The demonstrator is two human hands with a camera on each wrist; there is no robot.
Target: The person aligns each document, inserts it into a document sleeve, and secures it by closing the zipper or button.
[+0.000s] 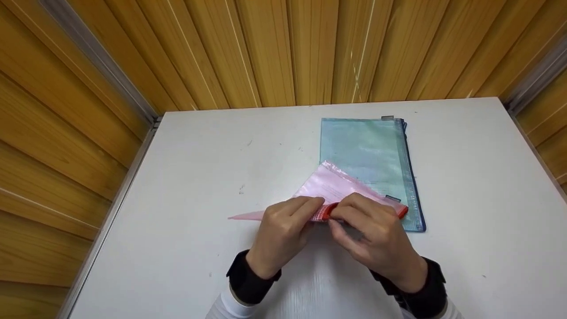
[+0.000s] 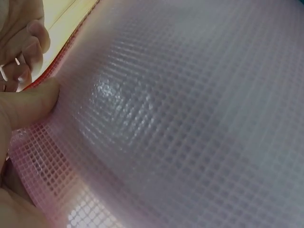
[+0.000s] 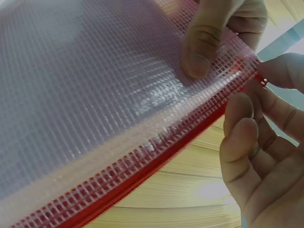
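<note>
A pink mesh zipper pouch (image 1: 330, 184) is held up, tilted, between both hands, with its red zipper (image 3: 152, 168) along one edge. My left hand (image 1: 283, 230) grips the pouch near the zipper's end, the thumb (image 2: 33, 102) pressed flat on the mesh. With thumb and forefinger my right hand (image 1: 376, 235) pinches the small red zipper pull (image 3: 262, 81) at the corner, right beside the left hand. In the right wrist view its other fingers curl below the pull. The pull itself is mostly covered by the fingertips.
A teal mesh zipper pouch (image 1: 363, 148) with a dark blue zipper lies flat on the white table (image 1: 199, 168), partly under the pink one in the head view. Wood-look panels (image 1: 266, 53) stand behind the table and at both sides.
</note>
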